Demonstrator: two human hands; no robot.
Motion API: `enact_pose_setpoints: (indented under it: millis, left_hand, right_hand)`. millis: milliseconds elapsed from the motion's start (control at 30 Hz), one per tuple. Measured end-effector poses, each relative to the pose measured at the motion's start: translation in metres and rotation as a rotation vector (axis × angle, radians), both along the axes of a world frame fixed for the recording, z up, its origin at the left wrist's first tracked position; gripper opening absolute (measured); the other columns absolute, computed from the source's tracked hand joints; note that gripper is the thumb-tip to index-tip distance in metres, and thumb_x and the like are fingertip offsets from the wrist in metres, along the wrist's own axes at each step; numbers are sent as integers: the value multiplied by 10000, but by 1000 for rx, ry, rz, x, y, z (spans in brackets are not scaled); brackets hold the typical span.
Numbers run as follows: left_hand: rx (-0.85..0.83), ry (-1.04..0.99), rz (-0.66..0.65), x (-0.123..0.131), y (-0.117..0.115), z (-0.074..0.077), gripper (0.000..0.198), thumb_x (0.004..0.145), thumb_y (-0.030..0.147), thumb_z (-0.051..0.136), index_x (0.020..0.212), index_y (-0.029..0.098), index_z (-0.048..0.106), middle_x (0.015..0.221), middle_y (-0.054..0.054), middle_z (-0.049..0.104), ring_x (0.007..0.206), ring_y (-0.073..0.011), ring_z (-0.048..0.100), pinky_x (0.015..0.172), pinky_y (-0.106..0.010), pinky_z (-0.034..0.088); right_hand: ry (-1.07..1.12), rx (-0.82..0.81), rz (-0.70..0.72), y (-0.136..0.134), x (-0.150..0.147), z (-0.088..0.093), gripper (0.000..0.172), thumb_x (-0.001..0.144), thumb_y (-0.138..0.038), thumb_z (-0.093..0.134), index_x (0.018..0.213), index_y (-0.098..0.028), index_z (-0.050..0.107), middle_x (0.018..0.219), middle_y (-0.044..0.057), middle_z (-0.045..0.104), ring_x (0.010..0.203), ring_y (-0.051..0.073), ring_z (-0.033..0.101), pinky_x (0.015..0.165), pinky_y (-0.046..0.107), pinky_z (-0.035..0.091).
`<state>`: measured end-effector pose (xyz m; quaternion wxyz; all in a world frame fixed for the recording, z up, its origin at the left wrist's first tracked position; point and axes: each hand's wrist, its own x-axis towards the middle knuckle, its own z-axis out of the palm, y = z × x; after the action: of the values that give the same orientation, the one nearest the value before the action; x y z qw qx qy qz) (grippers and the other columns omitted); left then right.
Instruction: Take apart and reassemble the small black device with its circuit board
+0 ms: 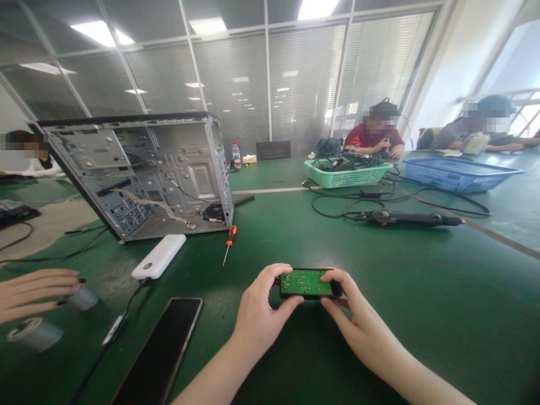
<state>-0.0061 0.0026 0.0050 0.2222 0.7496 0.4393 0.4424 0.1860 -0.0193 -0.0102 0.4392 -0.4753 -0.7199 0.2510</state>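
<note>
A green circuit board in a black casing [306,282] is held just above the green table, its soldered side facing up. My left hand [261,306] grips its left end between thumb and fingers. At the other end, my right hand [348,301] pinches the casing, with a finger on the board's top face. Beyond my hands lies an orange-handled screwdriver [230,239], beside the open computer case [169,169]. A dark phone-like slab [162,349] rests to the left of my forearm.
Another person's hand [37,289] touches one of two grey cylinders [40,334] at left. A white power bank [159,256] with a cable lies nearby. An electric screwdriver [413,219], a green basket of cables [343,177] and a blue basket [447,180] stand at right.
</note>
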Motion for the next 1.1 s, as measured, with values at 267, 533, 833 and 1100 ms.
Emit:
enact_pose_setpoints:
  millis: [267,533,833,1100]
  left_hand:
    - [-201,-40,-24,-1,-2,2,354,799,258,611,1143,258,528,1131,-42,617,985,-218,591,819,-338,478]
    - [-377,-113,-120,0,-2,4,465,798,331,586,1242,233,485,1138,-74,577,897,-205,575,768,-327,465]
    - [-517,-282,-204,-1,4,0,493,757,636,557,927,175,511,838,-30,583,782,-185,571,710,-297,463]
    - [-637,-319,-131,1,5,2,593,711,759,460,803,174,498,696,14,531,570,-120,519,507,-225,426]
  right_hand:
    - [255,-368,-54,2,-1,1,426,829,-524,465,1115,-215,402,1064,70,514,902,201,565,686,299,529]
    - [552,-731,-67,6,2,14,529,740,-586,614,1046,-190,440,634,-15,510,491,108,507,400,144,355]
    - [862,-1107,117,3,0,26,419,963,-557,306,937,-154,418,614,-13,413,483,75,420,418,131,258]
    - [849,-1147,142,0,-2,31,516,977,-591,195,784,-150,382,570,-26,358,445,69,359,436,147,215]
